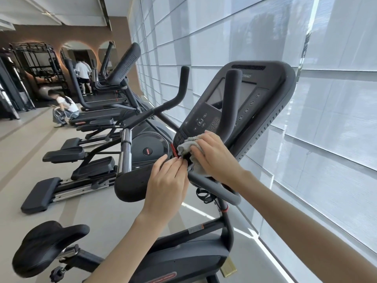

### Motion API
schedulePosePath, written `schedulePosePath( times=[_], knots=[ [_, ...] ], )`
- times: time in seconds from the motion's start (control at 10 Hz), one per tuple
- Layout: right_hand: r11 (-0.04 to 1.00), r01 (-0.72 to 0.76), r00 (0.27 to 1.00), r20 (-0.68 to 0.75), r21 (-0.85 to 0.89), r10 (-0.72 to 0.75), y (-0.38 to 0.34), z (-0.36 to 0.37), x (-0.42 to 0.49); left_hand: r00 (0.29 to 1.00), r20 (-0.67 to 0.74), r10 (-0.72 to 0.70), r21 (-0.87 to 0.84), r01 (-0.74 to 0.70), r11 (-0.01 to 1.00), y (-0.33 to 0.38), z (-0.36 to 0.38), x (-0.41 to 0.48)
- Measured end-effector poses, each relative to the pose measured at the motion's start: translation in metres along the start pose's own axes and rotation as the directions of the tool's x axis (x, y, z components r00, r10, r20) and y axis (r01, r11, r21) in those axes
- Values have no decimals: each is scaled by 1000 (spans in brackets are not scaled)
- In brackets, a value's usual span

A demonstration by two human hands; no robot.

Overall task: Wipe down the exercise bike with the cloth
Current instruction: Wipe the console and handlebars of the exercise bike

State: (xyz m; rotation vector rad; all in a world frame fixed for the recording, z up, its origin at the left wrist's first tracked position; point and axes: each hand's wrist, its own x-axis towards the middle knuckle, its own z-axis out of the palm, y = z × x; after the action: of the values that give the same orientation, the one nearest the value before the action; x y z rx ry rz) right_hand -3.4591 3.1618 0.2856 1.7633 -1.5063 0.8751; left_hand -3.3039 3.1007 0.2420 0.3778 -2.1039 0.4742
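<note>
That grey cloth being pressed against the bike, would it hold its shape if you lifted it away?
Probably not. The cloth bunches in soft folds under the right hand, so it likely hangs limp. Its towel-like nap suggests it grips rather than slips. It looks light, since fingers alone pin it below the console.

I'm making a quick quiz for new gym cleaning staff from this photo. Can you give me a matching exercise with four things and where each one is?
Things:
1. cloth
2. left hand
3. saddle
4. console

Places:
A. bottom left of view
B. under the right hand, at the console's lower edge
C. facing the window blinds, above the handlebar
D. fingertips by the small red tab

Pairs: 1-B, 2-D, 3-A, 4-C
</note>
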Motion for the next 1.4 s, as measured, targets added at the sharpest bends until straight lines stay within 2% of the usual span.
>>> schedulePosePath(
  times=[0.1, 0.2, 0.3, 0.4, 0.5, 0.6, 0.7, 0.8, 0.9, 1.0, 1.1, 1.2, 1.3, 1.4],
  knots=[
    [997, -33, 998, -55, -65, 30, 17, -31, 25, 1000, -13, 5, -5, -5, 1000, -1, 1, 0],
    [972, 20, 982, -180, -236, -63, 46, -65, 64, 1000, -20, -1, -3, 1, 1000, -1, 3, 1],
    [881, 72, 971, -170, -468, -170, 72, -76, 83, 999, -34, -6, -9, 6, 1000, 0, 3, 0],
    [807, 73, 994, -27, -586, -110, 83, -65, 79, 999, -45, -7, -8, 7, 1000, 0, 5, 1],
    [783, 97, 988, -37, -614, -151, 82, -51, 73, 999, -39, -16, -12, 16, 1000, 0, 5, 0],
    [740, 204, 978, 95, -642, -187, 70, -29, 53, 1000, -19, -14, -28, 14, 1000, 0, 2, 0],
    [746, 200, 978, 169, -635, -119, 54, -11, 36, 1000, -5, -22, -23, 22, 999, 0, 1, 0],
    [840, 139, 990, 78, -525, -115, 41, -2, 27, 1000, 6, -18, -22, 18, 1000, 1, 0, -1],
    [924, 2, 999, 44, -382, 16, 24, 8, 13, 1000, 25, -18, -10, 18, 1000, 0, 0, -1],
    [981, -129, 991, -41, -147, 124, 12, 7, 11, 999, 24, -22, -7, 22, 1000, 1, 2, -1],
    [938, -248, 928, -217, 244, 302, 8, -10, 20, 1000, 22, -16, -18, 16, 1000, 0, 3, -2],
    [927, -286, 778, -505, 244, 373, 21, -37, 39, 1000, 18, -9, -27, 10, 1000, -2, 3, -2],
    [961, -274, 742, -643, -31, 190, 52, -58, 61, 1000, 22, -12, -18, 12, 1000, -1, 4, -2],
    [948, -236, 905, -405, -215, 133, 75, -50, 62, 1000, 28, -13, -13, 13, 1000, 0, 2, -1]
  ],
)
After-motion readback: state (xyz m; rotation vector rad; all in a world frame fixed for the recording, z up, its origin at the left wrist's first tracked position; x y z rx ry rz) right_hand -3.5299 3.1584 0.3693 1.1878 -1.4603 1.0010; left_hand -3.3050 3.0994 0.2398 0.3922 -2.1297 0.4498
